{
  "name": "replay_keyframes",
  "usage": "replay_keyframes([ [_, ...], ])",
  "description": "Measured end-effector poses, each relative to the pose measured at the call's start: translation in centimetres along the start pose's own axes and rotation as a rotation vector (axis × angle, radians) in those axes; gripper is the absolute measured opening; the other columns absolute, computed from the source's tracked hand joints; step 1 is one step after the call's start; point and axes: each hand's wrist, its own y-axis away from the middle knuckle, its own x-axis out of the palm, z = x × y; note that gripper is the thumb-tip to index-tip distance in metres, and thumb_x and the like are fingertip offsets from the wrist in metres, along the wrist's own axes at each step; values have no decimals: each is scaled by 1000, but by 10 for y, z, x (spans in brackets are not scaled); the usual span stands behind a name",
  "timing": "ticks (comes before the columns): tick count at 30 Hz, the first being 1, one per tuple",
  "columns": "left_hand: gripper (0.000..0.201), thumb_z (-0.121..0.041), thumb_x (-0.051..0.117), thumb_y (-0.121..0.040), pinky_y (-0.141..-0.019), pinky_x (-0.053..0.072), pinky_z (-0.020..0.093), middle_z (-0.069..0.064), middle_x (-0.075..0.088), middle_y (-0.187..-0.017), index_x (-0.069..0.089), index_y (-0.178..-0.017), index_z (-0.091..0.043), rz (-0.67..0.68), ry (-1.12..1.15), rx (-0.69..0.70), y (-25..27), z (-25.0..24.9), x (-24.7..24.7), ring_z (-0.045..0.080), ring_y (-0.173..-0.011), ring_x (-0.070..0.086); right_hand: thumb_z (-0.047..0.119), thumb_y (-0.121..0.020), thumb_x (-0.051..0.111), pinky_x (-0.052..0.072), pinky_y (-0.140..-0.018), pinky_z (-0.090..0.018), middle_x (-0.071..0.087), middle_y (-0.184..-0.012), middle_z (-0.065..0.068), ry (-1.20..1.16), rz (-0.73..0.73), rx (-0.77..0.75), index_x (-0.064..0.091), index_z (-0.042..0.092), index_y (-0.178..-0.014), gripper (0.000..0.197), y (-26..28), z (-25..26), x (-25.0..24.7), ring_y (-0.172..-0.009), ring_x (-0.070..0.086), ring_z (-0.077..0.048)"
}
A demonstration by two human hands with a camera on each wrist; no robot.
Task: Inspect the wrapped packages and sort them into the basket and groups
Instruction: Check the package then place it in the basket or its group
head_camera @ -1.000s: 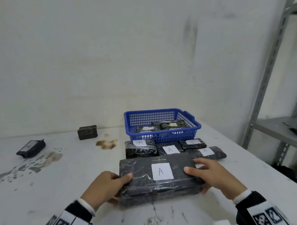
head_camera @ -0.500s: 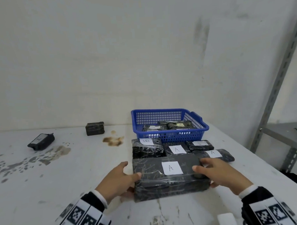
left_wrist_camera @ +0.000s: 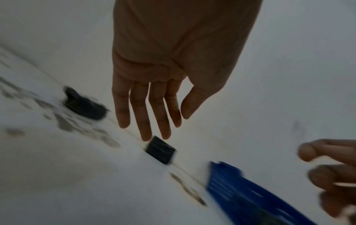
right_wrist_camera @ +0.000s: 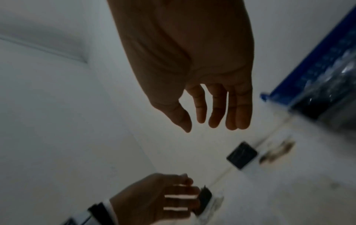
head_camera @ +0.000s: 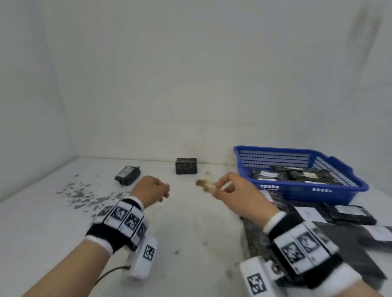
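Fingers of my left hand (head_camera: 151, 190) and right hand (head_camera: 231, 192): relaxed, empty | large black film-wrapped package (head_camera: 361, 260) released beside blue plastic mesh basket (head_camera: 340, 188) | next: small black wrapped block (head_camera: 186, 165).

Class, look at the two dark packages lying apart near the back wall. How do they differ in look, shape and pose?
1. The left package has a pale label on top; the blocky package shows none.
2. The left package is flatter with rounded ends; the blocky package is taller and box-like.
3. The left package lies askew to the wall; the blocky package sits roughly square to it.

Both are dark, lie on the white table, outside the blue basket, and neither hand touches them.
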Motion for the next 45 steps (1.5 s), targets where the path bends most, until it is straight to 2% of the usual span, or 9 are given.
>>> replay_keyframes([
  [3, 23, -20, 54, -95, -77, 51, 36, 21, 70, -101, 67, -92, -1, -146, -121, -95, -44, 27, -37, 35, -99, 66, 33, -93, 64, 47, -81, -30, 59, -99, 5, 31, 98, 9, 55, 24, -89, 13, -48, 13, 45, -96, 59, -16],
  [10, 26, -21, 61, -92, -52, 36, 30, 25, 62, -89, 54, -92, 4, -247, -220, -328, -119, 73, -71, 32, -77, 55, 31, -99, 54, 39, -97, -26, 48, -144, -5, 316, 361, 54, 44, 15, -141, 46, -118, 19, 102, -130, 48, -22],
  [15, 74, -56, 60, -88, -84, 43, 31, 20, 58, -127, 48, -128, 5, -153, -282, -392, -156, 86, -65, 33, -116, 57, 30, -100, 49, 41, -106, -36, 50, -142, -11, 506, 430, 53, 42, 12, -140, 46, -139, 15, 120, -132, 44, -31],
  [19, 57, -41, 71, -85, -72, 41, 30, 15, 63, -109, 57, -118, 2, -191, -313, -366, -165, 88, -64, 30, -93, 58, 32, -100, 49, 41, -106, -35, 51, -142, -11, 559, 478, 2, 46, 9, -139, 45, -141, 21, 120, -131, 47, -31],
  [23, 49, -30, 79, -79, -79, 54, 38, 16, 65, -101, 56, -115, -6, -284, -28, -256, -158, 87, -65, 33, -89, 65, 35, -99, 54, 42, -99, -31, 42, -152, -9, 446, 485, -15, 33, 15, -151, 59, -139, 22, 109, -133, 47, -27],
  [28, 51, 2, 76, -79, -67, 62, 40, 24, 62, -116, 53, -123, -9, -147, 485, 59, -106, 24, -62, 33, -75, 68, 34, -101, 51, 51, -86, -32, 54, -128, -5, 30, 220, -48, 34, 24, -151, 53, -129, 36, 62, -95, 53, -15],
  [35, 54, -3, 75, -80, -78, 60, 31, 3, 62, -123, 58, -126, -26, 50, 417, 558, -3, -91, -48, 22, -88, 74, 47, -96, 55, 60, -82, -36, 68, -116, 8, -457, -39, -277, 43, 45, -144, 50, -60, 49, -50, -88, 74, -19],
  [39, 52, -16, 79, -79, -92, 55, 41, -6, 66, -119, 56, -123, -30, 90, 426, 639, 41, -123, -26, 23, -89, 74, 32, -91, 65, 56, -71, -32, 77, -101, -6, -544, -104, -362, 63, 43, -125, 36, -18, 34, -93, -76, 69, -19],
  [45, 36, -16, 64, -89, -88, 56, 26, 11, 71, -109, 62, -122, -30, 68, 586, 706, 73, -138, 6, 21, -89, 74, 35, -76, 69, 56, -78, -28, 76, -85, -11, -572, -159, -484, 71, 32, -115, 39, 21, 15, -117, -76, 67, -20],
])
